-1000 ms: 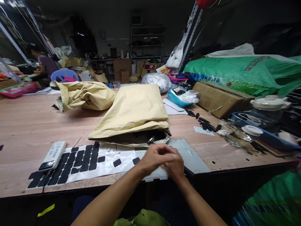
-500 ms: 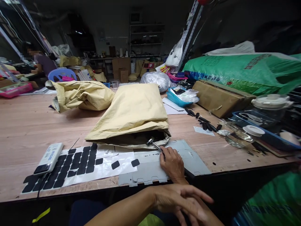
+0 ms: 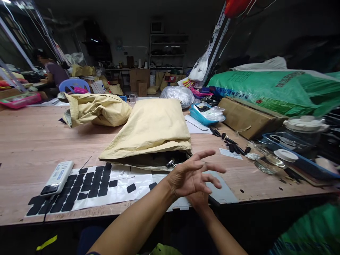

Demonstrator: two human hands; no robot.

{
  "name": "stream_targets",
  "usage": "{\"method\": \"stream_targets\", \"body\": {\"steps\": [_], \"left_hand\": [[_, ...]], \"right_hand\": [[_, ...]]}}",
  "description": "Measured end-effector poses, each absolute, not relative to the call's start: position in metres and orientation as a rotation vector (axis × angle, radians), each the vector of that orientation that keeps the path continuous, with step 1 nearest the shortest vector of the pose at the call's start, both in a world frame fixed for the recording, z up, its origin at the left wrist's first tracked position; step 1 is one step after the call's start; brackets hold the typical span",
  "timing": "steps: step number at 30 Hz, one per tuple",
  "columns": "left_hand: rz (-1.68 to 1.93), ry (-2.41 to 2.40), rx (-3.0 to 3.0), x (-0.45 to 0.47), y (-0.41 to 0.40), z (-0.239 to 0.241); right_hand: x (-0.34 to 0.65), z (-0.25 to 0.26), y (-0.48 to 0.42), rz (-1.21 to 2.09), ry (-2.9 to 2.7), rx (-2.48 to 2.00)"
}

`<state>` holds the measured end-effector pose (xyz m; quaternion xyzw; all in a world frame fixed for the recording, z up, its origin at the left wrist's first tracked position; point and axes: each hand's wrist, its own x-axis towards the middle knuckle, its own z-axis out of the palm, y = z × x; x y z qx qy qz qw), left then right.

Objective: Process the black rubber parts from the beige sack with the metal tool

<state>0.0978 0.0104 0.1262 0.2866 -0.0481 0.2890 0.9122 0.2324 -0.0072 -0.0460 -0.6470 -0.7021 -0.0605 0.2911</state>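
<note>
My left hand (image 3: 195, 175) is raised over the table's front edge, fingers spread and holding nothing. It crosses in front of my right hand (image 3: 199, 201) and hides those fingers. A small metal hammer (image 3: 170, 163) shows its shiny head at the mouth of a cream bag (image 3: 159, 124); its handle runs back toward my right hand, which gripped it in the earlier view. Under my right hand lies a grey sheet (image 3: 223, 187). To the left, a white sheet (image 3: 119, 193) carries rows of black rounded-square pads (image 3: 98, 180).
A white device (image 3: 57, 177) with a cable lies on the pads. Another cream bag (image 3: 101, 109) stands behind. At right are black pieces (image 3: 233, 145), a glass jar (image 3: 269, 159), a cardboard box (image 3: 247, 115) and a green sack (image 3: 273, 85). A person (image 3: 54, 71) sits far left.
My left hand has moved up and forward from over my right forearm, its fingers spreading. It now covers most of my right hand. The hammer head stays at the bag's mouth.
</note>
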Motion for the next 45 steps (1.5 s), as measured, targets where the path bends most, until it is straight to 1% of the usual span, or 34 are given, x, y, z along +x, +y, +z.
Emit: {"method": "stream_targets", "body": {"steps": [5,10,16,18,20,25,27,30,34,36,40,41,42,43,45], "left_hand": [[0.676,0.112,0.377,0.091,0.003,0.078],[0.721,0.209,0.3,0.087,-0.002,0.062],[0.729,0.233,0.278,0.087,-0.005,0.047],[0.73,0.244,0.272,0.087,-0.004,0.05],[0.739,0.218,0.28,0.087,-0.001,0.065],[0.777,0.016,0.466,0.082,0.014,0.131],[0.78,-0.006,0.54,0.082,0.02,0.146],[0.822,0.056,0.51,0.086,0.028,0.142],[0.914,0.116,0.383,0.097,0.019,0.116],[0.756,0.013,0.457,0.102,0.005,0.107],[-0.066,-0.165,0.735,0.106,-0.023,0.097],[-0.186,-0.133,0.814,0.105,-0.026,0.094],[-0.215,-0.06,0.895,0.102,-0.026,0.091],[-0.155,0.054,0.981,0.098,-0.022,0.088],[0.118,0.398,1.149,0.083,-0.006,0.082]], "right_hand": [[0.232,-0.028,-0.01,-0.201,-1.93,-1.681],[0.224,-0.007,-0.014,-0.12,-1.939,-1.739],[0.222,-0.004,-0.016,-0.147,-1.964,-1.831],[0.222,-0.003,-0.015,-0.146,-1.97,-1.847],[0.221,-0.002,-0.015,-0.141,-1.963,-1.874],[0.215,0.0,-0.012,-0.217,-1.889,-1.937],[0.214,-0.002,-0.011,-0.278,-1.9,-1.914],[0.215,-0.005,-0.01,-0.36,-1.924,-1.867],[0.221,-0.011,-0.009,-0.349,-1.897,-1.801],[0.222,-0.015,-0.008,-0.303,-1.859,-1.759],[0.222,-0.023,-0.006,-0.316,-1.849,-1.765],[0.222,-0.023,-0.006,-0.336,-1.871,-1.781],[0.222,-0.024,-0.006,-0.354,-1.892,-1.798],[0.223,-0.023,-0.007,-0.367,-1.919,-1.806],[0.223,-0.021,-0.008,-0.369,-1.973,-1.8]]}}
